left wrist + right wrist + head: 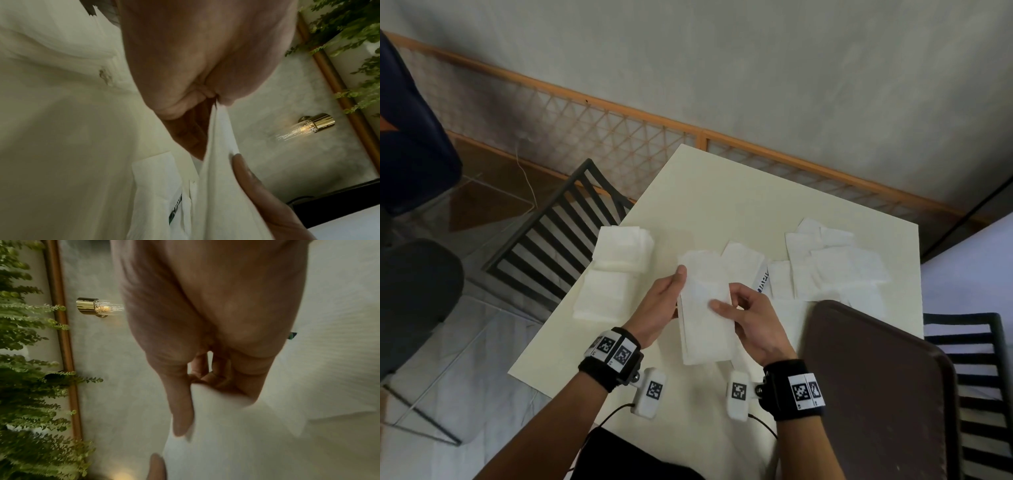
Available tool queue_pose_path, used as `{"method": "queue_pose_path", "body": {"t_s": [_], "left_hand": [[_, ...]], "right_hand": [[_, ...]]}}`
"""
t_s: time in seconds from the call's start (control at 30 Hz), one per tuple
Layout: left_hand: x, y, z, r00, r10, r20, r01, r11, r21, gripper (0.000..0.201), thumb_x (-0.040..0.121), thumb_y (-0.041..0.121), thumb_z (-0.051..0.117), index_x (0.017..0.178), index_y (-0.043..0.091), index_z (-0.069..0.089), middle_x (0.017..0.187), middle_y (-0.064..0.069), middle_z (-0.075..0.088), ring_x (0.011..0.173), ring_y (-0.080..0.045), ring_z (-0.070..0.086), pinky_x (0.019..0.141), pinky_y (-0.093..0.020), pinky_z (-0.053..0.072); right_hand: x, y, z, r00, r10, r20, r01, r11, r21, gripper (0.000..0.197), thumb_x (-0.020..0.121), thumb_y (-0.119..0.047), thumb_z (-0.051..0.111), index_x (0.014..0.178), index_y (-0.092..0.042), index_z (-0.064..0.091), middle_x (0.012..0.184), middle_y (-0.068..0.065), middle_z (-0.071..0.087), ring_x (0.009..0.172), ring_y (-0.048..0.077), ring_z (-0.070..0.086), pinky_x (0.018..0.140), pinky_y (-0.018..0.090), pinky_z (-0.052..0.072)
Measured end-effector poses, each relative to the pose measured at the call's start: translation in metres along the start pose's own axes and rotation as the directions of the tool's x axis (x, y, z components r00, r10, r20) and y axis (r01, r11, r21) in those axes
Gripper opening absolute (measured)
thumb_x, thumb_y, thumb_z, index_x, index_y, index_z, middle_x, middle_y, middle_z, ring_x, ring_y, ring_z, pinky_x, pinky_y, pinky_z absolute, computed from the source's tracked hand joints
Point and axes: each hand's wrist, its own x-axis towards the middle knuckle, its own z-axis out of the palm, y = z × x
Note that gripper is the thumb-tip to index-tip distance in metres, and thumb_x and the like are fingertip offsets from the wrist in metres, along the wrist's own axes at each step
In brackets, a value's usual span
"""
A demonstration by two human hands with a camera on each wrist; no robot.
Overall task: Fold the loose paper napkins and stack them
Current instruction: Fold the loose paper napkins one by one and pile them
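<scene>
A white paper napkin (703, 329), folded to a long strip, is held up over the cream table (722, 198) between both hands. My left hand (675, 291) grips its upper left edge, thumb on top. My right hand (726, 303) pinches its right edge, thumb on the front and fingers curled behind. In the left wrist view the napkin (218, 170) hangs from my left hand (213, 104). The right wrist view shows my right hand (191, 386) on the napkin (226, 426). A stack of folded napkins (619, 253) lies at the left. Loose napkins (832, 270) are scattered at the right.
A napkin packet with printed lettering (763, 282) lies behind my right hand. A dark brown chair back (876, 394) covers the table's near right corner. A black slatted chair (551, 236) stands at the table's left edge, another (969, 359) at the right.
</scene>
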Motion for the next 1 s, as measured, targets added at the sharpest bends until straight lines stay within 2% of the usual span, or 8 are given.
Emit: {"method": "queue_pose_path", "body": {"t_s": [0.17, 0.3, 0.4, 0.47, 0.53, 0.7, 0.8, 1.0], "left_hand": [[0.002, 0.010, -0.003, 1.000, -0.015, 0.017, 0.016, 0.998, -0.057, 0.050, 0.114, 0.055, 0.027, 0.125, 0.028, 0.068, 0.119, 0.011, 0.081, 0.113, -0.008, 0.076, 0.091, -0.025, 0.062], [0.005, 0.009, -0.008, 0.996, -0.051, 0.068, 0.055, 0.997, -0.049, 0.052, 0.110, 0.063, 0.033, 0.133, 0.031, 0.067, 0.129, 0.006, 0.078, 0.124, -0.017, 0.073, 0.105, -0.042, 0.058], [0.007, 0.000, -0.015, 0.993, 0.043, 0.110, -0.058, 0.989, 0.136, 0.037, 0.104, 0.041, 0.069, 0.138, 0.024, 0.069, 0.132, 0.001, 0.077, 0.126, -0.025, 0.072, 0.108, -0.056, 0.057], [0.010, -0.007, -0.019, 0.987, 0.140, 0.077, -0.152, 0.970, 0.188, 0.035, 0.102, 0.024, 0.077, 0.135, 0.019, 0.072, 0.129, -0.002, 0.078, 0.123, -0.025, 0.074, 0.108, -0.058, 0.057], [0.011, -0.006, -0.022, 0.975, 0.220, 0.024, -0.221, 0.960, 0.172, 0.029, 0.101, 0.014, 0.076, 0.131, 0.015, 0.075, 0.126, -0.002, 0.080, 0.121, -0.023, 0.075, 0.108, -0.053, 0.058], [0.007, 0.007, -0.028, 0.917, 0.396, 0.047, -0.395, 0.889, 0.232, 0.034, 0.099, -0.014, 0.065, 0.108, 0.015, 0.082, 0.108, -0.004, 0.082, 0.106, -0.022, 0.076, 0.093, -0.035, 0.059], [0.004, 0.012, -0.032, 0.902, 0.424, 0.078, -0.430, 0.874, 0.226, 0.031, 0.104, -0.014, 0.056, 0.102, 0.007, 0.080, 0.101, -0.013, 0.076, 0.099, -0.033, 0.070, 0.084, -0.036, 0.054], [-0.002, 0.018, -0.035, 0.934, 0.354, 0.055, -0.358, 0.921, 0.155, 0.032, 0.110, -0.006, 0.045, 0.103, 0.002, 0.075, 0.101, -0.016, 0.068, 0.095, -0.021, 0.063, 0.082, -0.031, 0.054]], "right_hand": [[-0.003, -0.007, -0.001, 0.993, 0.073, 0.097, -0.074, 0.997, 0.006, 0.059, 0.083, -0.011, 0.090, 0.129, 0.013, 0.063, 0.131, 0.027, 0.074, 0.114, 0.036, 0.076, 0.103, 0.046, 0.063], [-0.001, -0.011, 0.006, 0.996, 0.064, 0.058, -0.063, 0.998, -0.032, 0.039, 0.087, -0.009, 0.088, 0.114, 0.005, 0.064, 0.127, 0.025, 0.077, 0.115, 0.037, 0.076, 0.100, 0.047, 0.061], [0.001, -0.011, 0.009, 0.999, 0.028, 0.036, -0.028, 1.000, -0.006, 0.025, 0.093, -0.006, 0.084, 0.108, -0.001, 0.064, 0.125, 0.027, 0.077, 0.110, 0.038, 0.076, 0.088, 0.038, 0.064], [0.002, -0.011, 0.009, 1.000, -0.005, 0.031, 0.005, 1.000, 0.017, 0.016, 0.098, -0.006, 0.079, 0.106, -0.001, 0.066, 0.116, 0.020, 0.077, 0.105, 0.031, 0.076, 0.083, 0.033, 0.063], [0.002, -0.012, 0.010, 0.999, -0.045, 0.027, 0.044, 0.998, 0.045, 0.004, 0.101, -0.001, 0.072, 0.098, -0.005, 0.072, 0.107, 0.014, 0.073, 0.100, 0.025, 0.074, 0.080, 0.030, 0.060], [0.007, -0.012, 0.009, 0.993, -0.115, 0.022, 0.111, 0.987, 0.119, 0.034, 0.097, 0.020, 0.054, 0.086, -0.001, 0.077, 0.106, 0.020, 0.073, 0.093, 0.031, 0.069, 0.076, 0.032, 0.057], [0.009, -0.013, 0.010, 0.992, -0.124, 0.024, 0.120, 0.985, 0.123, 0.041, 0.100, 0.018, 0.050, 0.079, -0.006, 0.076, 0.103, 0.023, 0.068, 0.090, 0.033, 0.062, 0.073, 0.036, 0.050], [0.007, -0.017, 0.018, 0.995, -0.100, 0.014, 0.098, 0.987, 0.124, 0.032, 0.098, 0.011, 0.048, 0.084, 0.000, 0.075, 0.097, 0.021, 0.070, 0.090, 0.032, 0.062, 0.079, 0.037, 0.049]]}}
